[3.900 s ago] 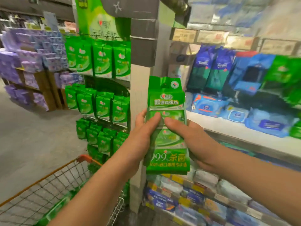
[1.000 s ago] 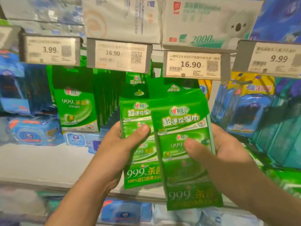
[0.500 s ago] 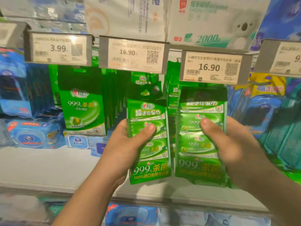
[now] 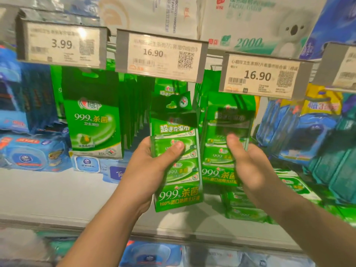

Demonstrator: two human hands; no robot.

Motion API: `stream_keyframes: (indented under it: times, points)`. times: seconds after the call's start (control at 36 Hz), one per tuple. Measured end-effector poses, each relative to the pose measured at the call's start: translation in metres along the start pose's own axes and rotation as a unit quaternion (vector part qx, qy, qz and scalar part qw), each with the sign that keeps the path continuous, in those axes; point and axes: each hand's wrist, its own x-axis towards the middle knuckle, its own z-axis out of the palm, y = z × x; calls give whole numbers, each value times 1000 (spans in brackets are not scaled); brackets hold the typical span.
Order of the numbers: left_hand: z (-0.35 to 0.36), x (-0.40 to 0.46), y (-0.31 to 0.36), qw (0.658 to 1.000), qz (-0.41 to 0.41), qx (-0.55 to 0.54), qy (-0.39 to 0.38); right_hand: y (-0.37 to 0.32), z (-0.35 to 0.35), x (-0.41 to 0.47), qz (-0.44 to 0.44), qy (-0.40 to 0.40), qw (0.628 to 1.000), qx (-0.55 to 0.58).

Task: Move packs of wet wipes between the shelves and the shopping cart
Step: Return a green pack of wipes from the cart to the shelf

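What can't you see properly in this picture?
Head view:
- Right hand: motion blur; unclear whether it grips the right green pack.
- Far-right price tag: cut off by the frame edge.
- Left green pack: middle hidden by the left hand.

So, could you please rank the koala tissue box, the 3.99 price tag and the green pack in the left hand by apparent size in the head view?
1. koala tissue box, partly cropped
2. 3.99 price tag and green pack: similar, and the pack is nearer, so unsure.
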Motion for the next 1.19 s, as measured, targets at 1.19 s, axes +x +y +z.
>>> stream_keyframes:
  times: [1.19]
  points:
    - [44, -14, -11, 993, 30, 32, -110, 13, -26, -51, -32, -201, 979, -12]
